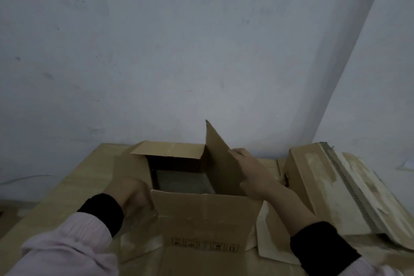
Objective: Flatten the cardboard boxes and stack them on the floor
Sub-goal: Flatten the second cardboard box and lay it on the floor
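Note:
An open brown cardboard box [201,215] stands in front of me on a layer of flat cardboard [74,186]. Its far flap folds outward and its right flap [221,159] stands upright. My right hand [251,170] grips that upright flap from its outer side, fingers over its edge. At the box's near left corner, my left hand [132,197] holds the left side with curled fingers. The box's inside looks dark and empty.
A second, worn cardboard box [331,188] with torn tape lies on its side at the right. Loose flat cardboard pieces [271,237] lie under and beside the open box. A grey wall [179,51] rises right behind, with a corner at the right.

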